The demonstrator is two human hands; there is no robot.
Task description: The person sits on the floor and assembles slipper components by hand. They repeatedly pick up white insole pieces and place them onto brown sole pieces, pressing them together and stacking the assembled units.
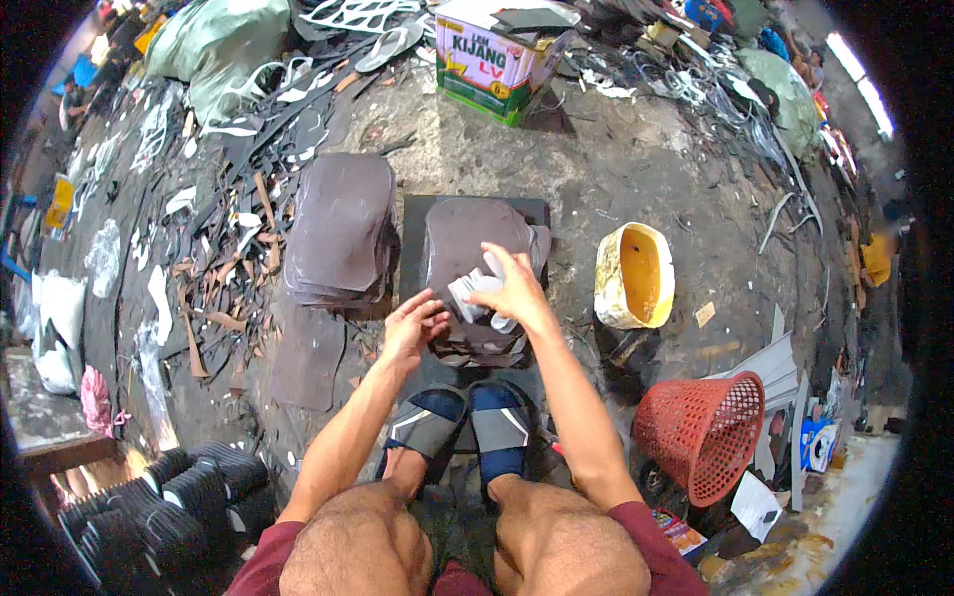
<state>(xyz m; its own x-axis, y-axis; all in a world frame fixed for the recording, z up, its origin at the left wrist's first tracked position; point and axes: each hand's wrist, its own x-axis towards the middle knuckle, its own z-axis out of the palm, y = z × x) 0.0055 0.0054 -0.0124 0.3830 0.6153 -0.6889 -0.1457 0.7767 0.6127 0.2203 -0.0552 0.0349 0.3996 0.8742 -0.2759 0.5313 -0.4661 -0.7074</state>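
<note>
A stack of dark brown sole-shaped sheets point(472, 223) lies on a black board point(413, 233) in front of my feet. Over its near half is my right hand point(515, 288), thumb and fingers curved around a small bunch of white pieces point(465, 296); their exact kind is hard to make out. Some of the white pieces stick out below the thumb. My left hand point(412, 328) is at the stack's near left edge, its fingers loosely bent and apart, with nothing visible in them. Part of the stack is hidden under my right hand.
Another brown sheet stack point(340, 223) stands left. To the right are a cut-open yellow container point(646, 278) with amber contents and a tilted red basket point(686, 432). A square tin point(487, 74) stands far ahead. Scraps point(248, 248) litter the left floor; black ridged stacks point(164, 507) sit lower left.
</note>
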